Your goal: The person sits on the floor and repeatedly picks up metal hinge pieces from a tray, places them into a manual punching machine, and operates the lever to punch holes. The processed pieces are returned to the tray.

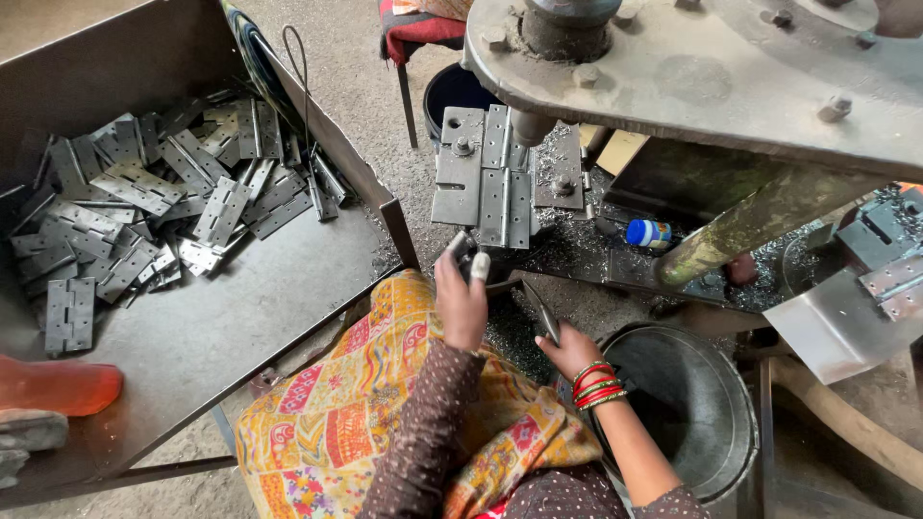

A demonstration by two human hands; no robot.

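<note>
The left hand (462, 300) closes on a small metal piece (463, 252), half hidden by the fingers. The right hand (569, 350) grips a thin metal strip (540, 309); its lower end is covered. Just above them a hinge (505, 179) lies under the press (692, 67), whose top is cut off.
</note>
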